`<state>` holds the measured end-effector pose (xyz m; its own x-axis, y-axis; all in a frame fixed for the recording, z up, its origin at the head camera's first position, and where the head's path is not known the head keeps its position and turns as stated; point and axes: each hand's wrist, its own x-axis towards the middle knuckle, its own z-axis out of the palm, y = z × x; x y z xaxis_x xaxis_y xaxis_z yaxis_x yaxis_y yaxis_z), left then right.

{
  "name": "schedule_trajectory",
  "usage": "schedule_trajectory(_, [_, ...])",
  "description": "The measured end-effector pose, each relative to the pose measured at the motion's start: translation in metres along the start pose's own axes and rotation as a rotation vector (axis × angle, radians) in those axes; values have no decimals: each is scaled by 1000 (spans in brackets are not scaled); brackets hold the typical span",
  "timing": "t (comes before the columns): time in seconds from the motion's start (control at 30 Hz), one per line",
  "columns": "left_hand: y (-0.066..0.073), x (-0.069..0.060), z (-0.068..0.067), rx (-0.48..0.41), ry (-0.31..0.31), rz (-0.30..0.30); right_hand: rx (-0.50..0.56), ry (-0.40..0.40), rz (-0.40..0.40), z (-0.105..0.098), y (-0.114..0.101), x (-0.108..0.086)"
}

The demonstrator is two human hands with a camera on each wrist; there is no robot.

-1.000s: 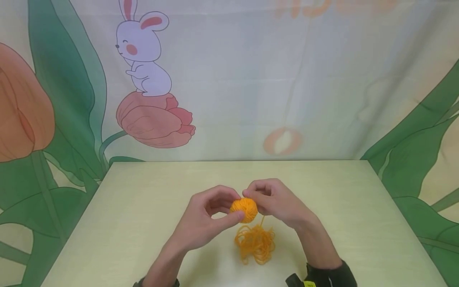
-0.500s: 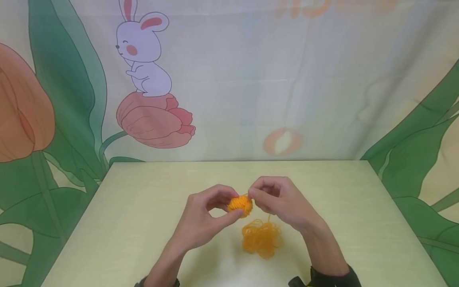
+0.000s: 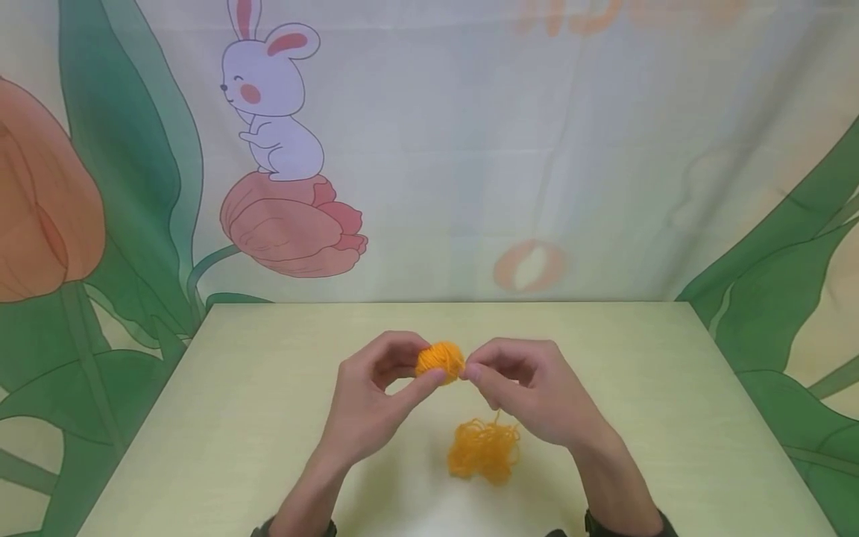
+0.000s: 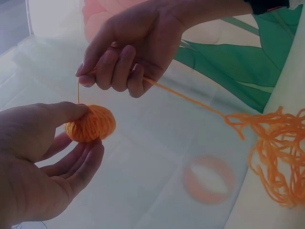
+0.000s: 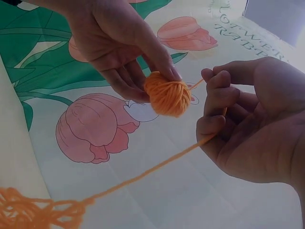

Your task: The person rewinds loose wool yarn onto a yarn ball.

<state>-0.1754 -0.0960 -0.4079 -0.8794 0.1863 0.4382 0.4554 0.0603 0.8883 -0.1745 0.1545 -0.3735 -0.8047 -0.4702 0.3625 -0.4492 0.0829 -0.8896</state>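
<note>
An orange yarn ball (image 3: 441, 362) is held between the thumb and fingers of my left hand (image 3: 371, 399), above the table. Just right of it, my right hand (image 3: 537, 391) pinches the yarn strand between thumb and forefinger. In the right wrist view a short taut strand runs from the ball (image 5: 167, 94) to the right hand's (image 5: 257, 114) fingertips. The strand passes through that hand's curled fingers and on to a loose tangle of yarn (image 4: 281, 155), seen at the right of the left wrist view. From the head, the tangle (image 3: 483, 451) appears below the hands.
A pale yellow table (image 3: 255, 373) lies under the hands. Behind it hangs a cloth backdrop (image 3: 429, 149) printed with a rabbit, tulips and green leaves. Dark cuffs show at both wrists.
The left hand has moved the ball up and a little left, and the ball is turned differently. The right hand has shifted right, then slightly down. The tangle has shifted slightly.
</note>
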Motion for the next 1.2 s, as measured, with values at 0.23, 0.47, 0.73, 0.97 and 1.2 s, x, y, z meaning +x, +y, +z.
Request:
schedule_trajectory(0.23, [1,1,0,-65,74,-5,-6,-26,-85,2,0,0])
schedule_trajectory(0.47, [5,1,0,-106,114,-46,12,-128,-93,2,3,3])
schedule_trajectory(0.73, [7,-1,-1,-145,89,-96,49,-243,-44,2,18,7])
schedule_trajectory(0.97, [10,-3,-1,-190,4,-85,93,-293,37,1,29,12])
schedule_trajectory(1.2, [9,-5,-1,-221,-119,-38,78,-299,127,-2,35,14])
